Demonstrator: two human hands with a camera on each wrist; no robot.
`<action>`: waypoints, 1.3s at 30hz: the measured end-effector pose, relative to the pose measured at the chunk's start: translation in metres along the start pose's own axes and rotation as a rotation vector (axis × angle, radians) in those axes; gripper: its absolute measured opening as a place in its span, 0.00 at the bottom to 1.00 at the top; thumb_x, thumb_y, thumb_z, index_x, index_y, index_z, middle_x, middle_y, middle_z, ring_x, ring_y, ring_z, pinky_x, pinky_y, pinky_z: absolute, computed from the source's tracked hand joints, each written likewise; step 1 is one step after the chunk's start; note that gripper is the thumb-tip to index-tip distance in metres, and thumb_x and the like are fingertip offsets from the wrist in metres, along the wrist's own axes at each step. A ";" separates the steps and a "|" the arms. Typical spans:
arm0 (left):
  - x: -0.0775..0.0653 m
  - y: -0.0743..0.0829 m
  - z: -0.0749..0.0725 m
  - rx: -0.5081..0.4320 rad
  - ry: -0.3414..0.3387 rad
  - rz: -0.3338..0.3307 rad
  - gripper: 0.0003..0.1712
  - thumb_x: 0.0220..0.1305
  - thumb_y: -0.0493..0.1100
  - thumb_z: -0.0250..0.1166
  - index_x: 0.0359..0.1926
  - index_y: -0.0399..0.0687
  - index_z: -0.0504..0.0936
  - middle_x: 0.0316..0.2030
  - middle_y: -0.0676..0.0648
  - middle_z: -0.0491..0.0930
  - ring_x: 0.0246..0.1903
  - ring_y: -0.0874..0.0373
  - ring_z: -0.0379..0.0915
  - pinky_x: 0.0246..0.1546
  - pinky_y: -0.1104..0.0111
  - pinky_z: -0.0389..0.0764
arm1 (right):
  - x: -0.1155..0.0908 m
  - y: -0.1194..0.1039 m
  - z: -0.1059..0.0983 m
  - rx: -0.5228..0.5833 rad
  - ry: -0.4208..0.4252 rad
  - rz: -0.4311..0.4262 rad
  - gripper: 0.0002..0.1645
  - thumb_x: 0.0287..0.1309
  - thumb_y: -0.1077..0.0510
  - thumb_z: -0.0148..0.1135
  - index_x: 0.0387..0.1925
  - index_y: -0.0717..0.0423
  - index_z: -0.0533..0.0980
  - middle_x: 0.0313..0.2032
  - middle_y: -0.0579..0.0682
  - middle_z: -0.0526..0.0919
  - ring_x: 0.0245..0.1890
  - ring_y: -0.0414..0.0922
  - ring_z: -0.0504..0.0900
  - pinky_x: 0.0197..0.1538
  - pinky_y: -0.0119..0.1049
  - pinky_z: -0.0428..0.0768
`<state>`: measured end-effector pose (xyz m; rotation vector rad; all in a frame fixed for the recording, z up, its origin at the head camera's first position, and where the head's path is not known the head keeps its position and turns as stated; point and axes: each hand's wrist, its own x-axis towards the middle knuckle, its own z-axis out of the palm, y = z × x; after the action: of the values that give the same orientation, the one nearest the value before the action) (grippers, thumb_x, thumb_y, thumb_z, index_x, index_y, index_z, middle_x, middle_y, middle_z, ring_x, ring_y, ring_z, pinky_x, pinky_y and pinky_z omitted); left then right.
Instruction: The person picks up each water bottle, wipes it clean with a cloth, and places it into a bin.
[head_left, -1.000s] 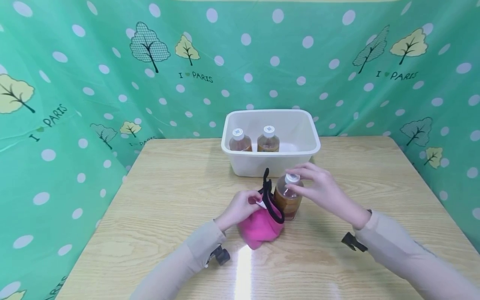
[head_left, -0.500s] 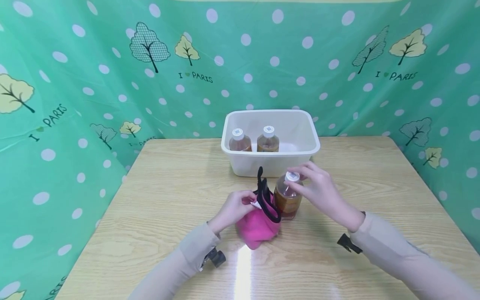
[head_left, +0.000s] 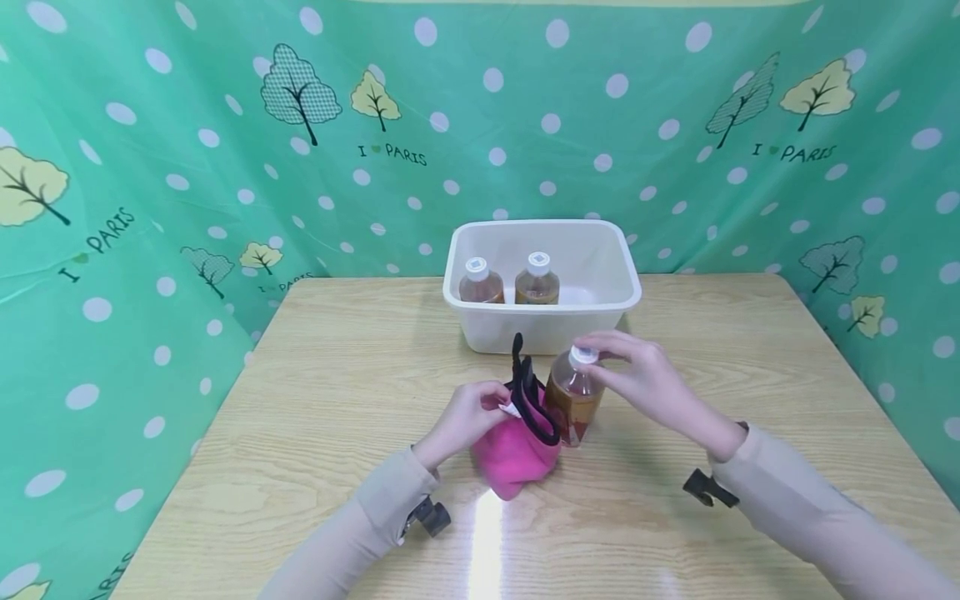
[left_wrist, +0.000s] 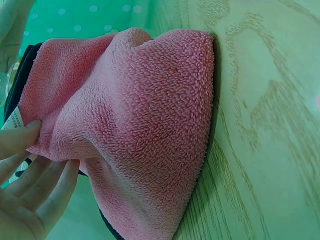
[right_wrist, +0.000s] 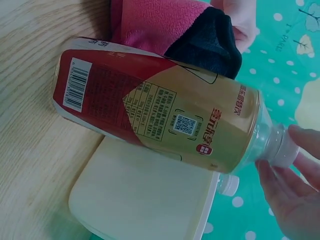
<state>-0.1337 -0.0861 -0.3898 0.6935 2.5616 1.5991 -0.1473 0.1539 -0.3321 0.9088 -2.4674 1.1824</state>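
In the head view my right hand (head_left: 647, 371) pinches the white cap of a clear plastic bottle (head_left: 572, 408) with a gold and red label. The bottle leans slightly, its base toward me and its side against the black-edged opening of a pink fleecy cloth pouch (head_left: 516, 457). By its white tag (left_wrist: 14, 119), my left hand (head_left: 467, 415) pinches the pouch's edge between thumb and fingers. The right wrist view shows the bottle's label (right_wrist: 165, 110) and barcode, with fingertips around the cap (right_wrist: 284, 146). The inside of the pouch is hidden.
Behind the pouch stands a white plastic bin (head_left: 540, 329) at the back of the wooden table (head_left: 337, 375). Two more capped bottles, one on the left (head_left: 480, 283) and one in the middle (head_left: 537, 285), stand inside it. A green dotted curtain (head_left: 405, 192) hangs behind.
The bottle has gone from upright to slightly tilted, its base shifting toward me. My left hand and the pouch's opening have moved a little left.
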 end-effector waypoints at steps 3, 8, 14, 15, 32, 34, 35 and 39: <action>0.002 -0.015 0.003 -0.004 0.002 0.004 0.08 0.45 0.23 0.60 0.31 0.30 0.78 0.30 0.38 0.78 0.33 0.47 0.77 0.36 0.69 0.79 | 0.000 0.002 -0.002 0.019 -0.045 0.013 0.20 0.42 0.71 0.63 0.43 0.66 0.75 0.43 0.59 0.79 0.42 0.51 0.79 0.44 0.39 0.78; 0.003 -0.022 0.003 -0.005 0.005 0.002 0.09 0.46 0.25 0.61 0.32 0.32 0.78 0.31 0.40 0.79 0.33 0.51 0.77 0.36 0.73 0.78 | 0.001 0.003 -0.006 0.048 -0.134 0.028 0.21 0.47 0.68 0.61 0.47 0.63 0.74 0.46 0.57 0.78 0.46 0.51 0.76 0.47 0.40 0.76; 0.002 -0.020 0.001 -0.005 0.015 0.004 0.09 0.46 0.26 0.61 0.33 0.33 0.79 0.31 0.41 0.79 0.32 0.52 0.77 0.36 0.74 0.78 | 0.002 0.005 -0.008 0.062 -0.197 -0.014 0.20 0.51 0.67 0.58 0.49 0.63 0.72 0.48 0.55 0.77 0.49 0.50 0.74 0.49 0.41 0.74; 0.002 -0.020 0.000 -0.004 0.016 0.001 0.09 0.46 0.26 0.61 0.33 0.33 0.79 0.31 0.41 0.79 0.32 0.52 0.77 0.36 0.74 0.78 | 0.003 0.005 -0.009 0.064 -0.206 -0.022 0.20 0.51 0.67 0.58 0.49 0.63 0.72 0.48 0.55 0.76 0.50 0.50 0.74 0.49 0.42 0.74; 0.003 0.019 -0.012 -0.007 0.005 0.000 0.09 0.47 0.24 0.58 0.33 0.28 0.77 0.33 0.36 0.78 0.34 0.46 0.77 0.36 0.68 0.79 | 0.000 0.009 -0.005 0.066 -0.193 0.003 0.20 0.52 0.66 0.58 0.49 0.61 0.73 0.49 0.55 0.75 0.48 0.50 0.74 0.49 0.42 0.75; 0.005 0.026 -0.014 -0.005 0.003 -0.007 0.10 0.47 0.24 0.57 0.34 0.28 0.77 0.34 0.35 0.78 0.34 0.46 0.77 0.36 0.69 0.79 | 0.000 0.009 -0.004 0.064 -0.181 -0.001 0.19 0.51 0.66 0.58 0.48 0.61 0.73 0.49 0.55 0.76 0.48 0.50 0.74 0.49 0.42 0.75; 0.006 0.024 -0.014 -0.005 0.001 -0.012 0.10 0.47 0.24 0.57 0.34 0.28 0.77 0.34 0.35 0.79 0.34 0.46 0.77 0.36 0.69 0.79 | 0.000 0.009 -0.004 0.063 -0.180 0.003 0.19 0.51 0.66 0.58 0.48 0.61 0.73 0.49 0.55 0.76 0.48 0.50 0.74 0.49 0.42 0.75; 0.014 0.009 -0.013 -0.003 0.007 0.008 0.11 0.47 0.25 0.58 0.35 0.31 0.78 0.34 0.38 0.80 0.34 0.49 0.77 0.36 0.70 0.79 | 0.000 0.010 -0.004 0.076 -0.189 0.028 0.20 0.52 0.65 0.58 0.49 0.60 0.73 0.49 0.54 0.76 0.49 0.49 0.74 0.50 0.42 0.74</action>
<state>-0.1465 -0.0878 -0.3731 0.7001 2.5643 1.6097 -0.1532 0.1614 -0.3358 1.0553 -2.6046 1.2606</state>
